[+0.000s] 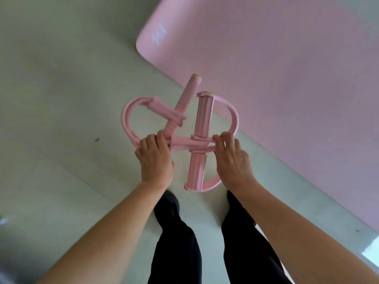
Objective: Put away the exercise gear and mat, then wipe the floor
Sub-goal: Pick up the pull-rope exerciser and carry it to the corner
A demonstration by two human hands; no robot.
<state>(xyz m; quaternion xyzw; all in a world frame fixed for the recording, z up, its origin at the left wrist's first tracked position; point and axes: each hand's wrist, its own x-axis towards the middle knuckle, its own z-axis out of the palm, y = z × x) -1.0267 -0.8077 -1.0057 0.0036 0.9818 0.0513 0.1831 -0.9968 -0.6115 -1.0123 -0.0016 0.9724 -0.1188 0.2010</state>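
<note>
Left hand point(155, 158) is clenched round the bunched rubber cords point(127, 121) and the lower end of the grip bar point(185, 99), knuckles up; right hand point(232, 158) pinches the cords betw. thumb and fingertips, just right of the foot bar point(200, 128); both hands grasp the same thing, a pink pull band point(184, 143), held up in front of the body, above the floor point(61, 89) and clear of it.

Foot bar runs approx. upright in view, cords crossing it at the middle; a curved foot strap point(234, 119) bows out from its top end to the right, another shows at its bottom end by the right wrist; grip bar tilts up and to the right, yellow cap at its tip; cords loop out wide to the left of the left hand.

Pink mat point(276, 68) lies flat and unrolled on the floor, upper right, rounded corner toward the left, faint white print near that corner; pull band overlaps its edge in view; touching or not, can't tell.

Below the arms: two legs in black trousers point(178, 249), a dark shoe point(167, 203) on the pale floor; small dark speck point(97, 139) on the floor, left of the hands.
</note>
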